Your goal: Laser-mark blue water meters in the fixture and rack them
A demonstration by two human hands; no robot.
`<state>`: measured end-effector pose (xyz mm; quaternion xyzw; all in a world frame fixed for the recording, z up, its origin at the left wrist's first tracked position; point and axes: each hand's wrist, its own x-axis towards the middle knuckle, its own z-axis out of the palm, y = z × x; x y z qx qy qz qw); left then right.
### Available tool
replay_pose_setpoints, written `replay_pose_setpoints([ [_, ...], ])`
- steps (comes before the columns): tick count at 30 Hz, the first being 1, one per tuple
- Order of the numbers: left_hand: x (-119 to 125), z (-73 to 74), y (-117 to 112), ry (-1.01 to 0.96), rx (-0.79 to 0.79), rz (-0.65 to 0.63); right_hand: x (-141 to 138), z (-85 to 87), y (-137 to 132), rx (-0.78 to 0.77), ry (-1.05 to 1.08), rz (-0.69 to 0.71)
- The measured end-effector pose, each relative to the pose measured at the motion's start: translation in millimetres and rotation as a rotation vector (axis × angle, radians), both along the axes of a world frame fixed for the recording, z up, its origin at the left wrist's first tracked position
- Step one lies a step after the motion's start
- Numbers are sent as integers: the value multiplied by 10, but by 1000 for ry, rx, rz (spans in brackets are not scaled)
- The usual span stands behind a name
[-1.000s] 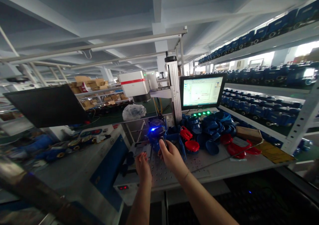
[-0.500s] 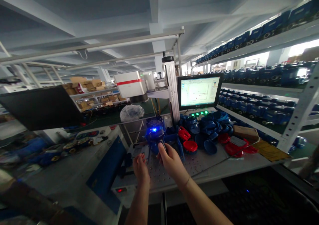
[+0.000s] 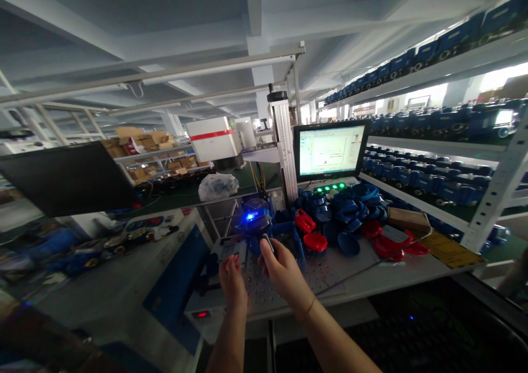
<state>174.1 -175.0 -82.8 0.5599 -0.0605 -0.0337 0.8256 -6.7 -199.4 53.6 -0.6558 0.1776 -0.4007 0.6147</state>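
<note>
In my right hand is a dark handheld scanner, its handle wrapped by my fingers and my thumb on top. A bright blue light glows at the scanner's head. To the left, my left hand is held low over the perforated metal worktop, its fingers curled together. Whatever those fingers may hold is too small to make out. Behind the scanner sits a blue part with a round ribbed face, partly covered.
A white marking head hangs from a column. Blue covers, a red cap and red parts lie to the right. Behind them is a lit monitor. Shelves of blue housings stand at right.
The scanner has tilted and shifted slightly left and up, and its blue light has moved left with it. My left hand has stayed nearly in place.
</note>
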Motion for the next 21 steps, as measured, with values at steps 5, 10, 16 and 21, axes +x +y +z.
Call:
replay_pose_setpoints([
  [5, 14, -4, -10, 73, -33, -27, -10, 37, 7, 15, -4, 10],
  [10, 15, 6, -8, 72, -15, -22, 1, 11, 0, 6, -9, 17],
  [16, -4, 15, 1, 67, -24, -24, 15, -24, -12, 16, 3, 28],
  [21, -30, 44, 7, 58, -12, -15, 27, -39, -19, 26, 10, 27],
])
